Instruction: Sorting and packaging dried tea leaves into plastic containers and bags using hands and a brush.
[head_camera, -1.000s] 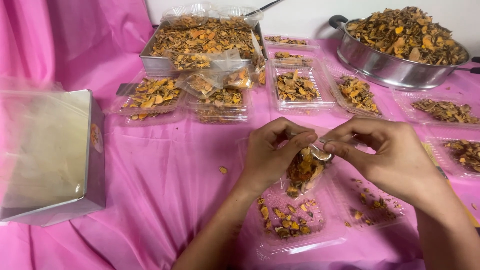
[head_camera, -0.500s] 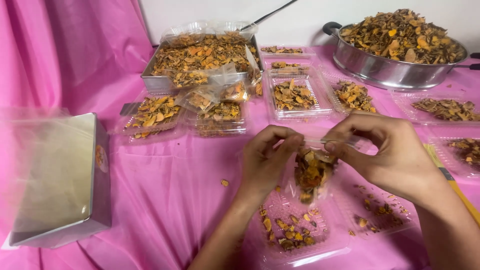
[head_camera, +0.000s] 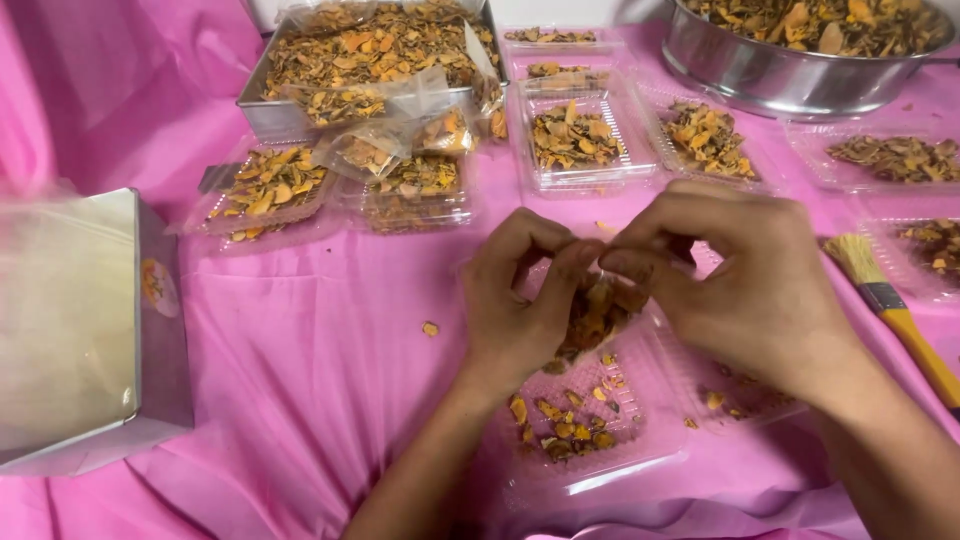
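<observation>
Two bare hands meet above a pink tablecloth. The left hand and right hand curl inward, fingertips pinched together on the top of a small clear bag of dried orange-brown chips, which hangs just over an open clear plastic tray. The bag's upper edge seems hidden behind the fingers. A paintbrush lies right of the hands.

Your clear plastic clamshell tray sits at 6 o'clock, silver metal box at 9, steel pan at 1, yellow-handled brush at 3.
</observation>
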